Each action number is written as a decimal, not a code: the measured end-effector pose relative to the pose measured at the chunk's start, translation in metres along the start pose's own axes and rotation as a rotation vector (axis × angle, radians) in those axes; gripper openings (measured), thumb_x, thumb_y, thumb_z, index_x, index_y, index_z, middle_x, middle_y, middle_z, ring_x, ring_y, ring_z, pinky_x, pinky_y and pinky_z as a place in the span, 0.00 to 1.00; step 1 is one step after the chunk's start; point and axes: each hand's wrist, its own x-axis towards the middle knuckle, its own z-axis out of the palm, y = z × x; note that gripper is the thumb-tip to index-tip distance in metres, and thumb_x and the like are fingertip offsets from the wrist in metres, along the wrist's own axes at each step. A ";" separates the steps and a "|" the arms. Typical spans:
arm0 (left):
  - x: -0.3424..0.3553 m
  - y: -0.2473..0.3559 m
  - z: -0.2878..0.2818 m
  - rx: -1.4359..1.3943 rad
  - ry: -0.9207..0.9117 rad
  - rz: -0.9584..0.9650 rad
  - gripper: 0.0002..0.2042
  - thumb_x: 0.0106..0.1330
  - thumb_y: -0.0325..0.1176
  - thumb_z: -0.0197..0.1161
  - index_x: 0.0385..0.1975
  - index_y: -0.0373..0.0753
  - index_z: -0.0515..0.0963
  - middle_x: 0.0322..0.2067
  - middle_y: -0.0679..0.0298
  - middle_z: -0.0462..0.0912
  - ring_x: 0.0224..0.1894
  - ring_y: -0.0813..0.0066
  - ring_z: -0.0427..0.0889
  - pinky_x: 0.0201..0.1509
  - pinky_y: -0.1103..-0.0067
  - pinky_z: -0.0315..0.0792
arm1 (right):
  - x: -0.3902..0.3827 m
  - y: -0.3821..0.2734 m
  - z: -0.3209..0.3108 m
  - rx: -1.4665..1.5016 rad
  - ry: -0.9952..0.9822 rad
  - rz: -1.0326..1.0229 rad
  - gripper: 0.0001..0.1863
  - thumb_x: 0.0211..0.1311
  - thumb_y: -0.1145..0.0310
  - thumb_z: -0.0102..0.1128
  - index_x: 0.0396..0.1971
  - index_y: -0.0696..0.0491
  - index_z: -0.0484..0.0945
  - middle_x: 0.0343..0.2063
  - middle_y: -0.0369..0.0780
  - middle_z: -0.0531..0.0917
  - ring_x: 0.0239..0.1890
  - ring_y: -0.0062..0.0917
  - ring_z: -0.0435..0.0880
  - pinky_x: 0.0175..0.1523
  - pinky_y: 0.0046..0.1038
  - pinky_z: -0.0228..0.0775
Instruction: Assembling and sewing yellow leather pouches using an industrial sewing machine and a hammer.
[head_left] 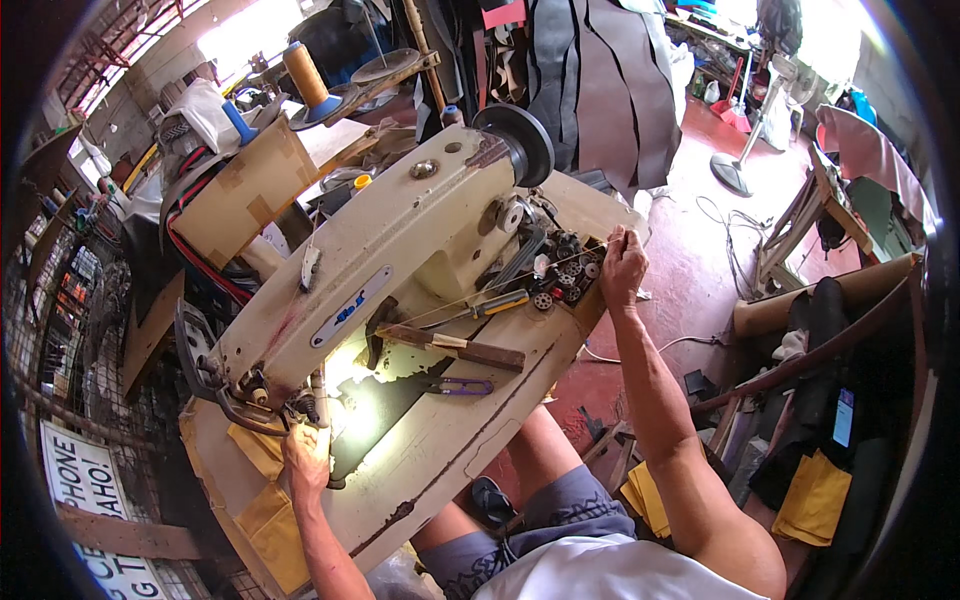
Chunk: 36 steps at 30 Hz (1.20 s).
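Note:
A cream industrial sewing machine (pixel 385 235) stands across the worktable (pixel 500 425). At its needle end, my left hand (pixel 305 458) is closed, fingertips pressed together beside the presser foot area; what they hold is too small to make out. My right hand (pixel 625 265) is raised at the table's right end, pinching a thin thread (pixel 465 298) that stretches leftward past the machine arm. Beside that hand sits a box of metal bobbins (pixel 568 278). Between my hands lie a wooden-handled hammer (pixel 465 350), purple thread snips (pixel 462 386) and a yellow-handled cutter (pixel 500 304).
Yellow fabric pieces (pixel 272 535) lie at the table's left edge, under my left forearm's side. A thread cone (pixel 310 80) stands behind the machine. Dark leather sheets (pixel 605 95) hang at the back. A fan (pixel 735 170) and loose cables occupy the red floor at right.

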 end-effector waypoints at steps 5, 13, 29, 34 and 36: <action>-0.001 0.006 -0.002 -0.010 -0.016 -0.063 0.12 0.64 0.37 0.65 0.29 0.36 0.72 0.20 0.67 0.69 0.23 0.74 0.69 0.29 0.74 0.67 | 0.001 0.001 0.000 0.012 0.002 0.001 0.15 0.72 0.65 0.52 0.27 0.59 0.73 0.21 0.50 0.77 0.24 0.43 0.76 0.33 0.39 0.67; -0.004 0.018 -0.004 -0.032 -0.028 -0.099 0.14 0.63 0.38 0.67 0.28 0.35 0.71 0.21 0.65 0.69 0.24 0.73 0.69 0.30 0.73 0.67 | 0.001 0.006 0.001 0.005 -0.018 -0.030 0.14 0.71 0.66 0.53 0.26 0.59 0.73 0.20 0.50 0.76 0.23 0.43 0.76 0.33 0.39 0.67; 0.002 -0.006 0.004 0.035 0.018 -0.063 0.14 0.61 0.37 0.68 0.24 0.35 0.72 0.18 0.63 0.73 0.21 0.71 0.72 0.29 0.72 0.68 | 0.000 0.009 0.002 -0.011 -0.022 -0.037 0.15 0.71 0.65 0.52 0.26 0.59 0.72 0.20 0.51 0.75 0.25 0.46 0.74 0.33 0.41 0.65; 0.003 -0.008 0.004 0.077 0.038 0.024 0.16 0.59 0.39 0.70 0.24 0.35 0.72 0.18 0.62 0.73 0.21 0.69 0.74 0.28 0.71 0.69 | -0.002 0.008 0.002 0.000 -0.026 -0.028 0.15 0.71 0.64 0.52 0.26 0.59 0.72 0.20 0.50 0.75 0.24 0.45 0.74 0.33 0.41 0.65; 0.002 -0.004 0.003 0.064 0.025 0.027 0.16 0.58 0.39 0.71 0.23 0.35 0.71 0.19 0.62 0.73 0.21 0.69 0.74 0.27 0.70 0.69 | -0.001 0.012 0.000 -0.084 -0.049 -0.038 0.14 0.72 0.64 0.51 0.29 0.59 0.76 0.23 0.46 0.82 0.25 0.35 0.81 0.34 0.34 0.70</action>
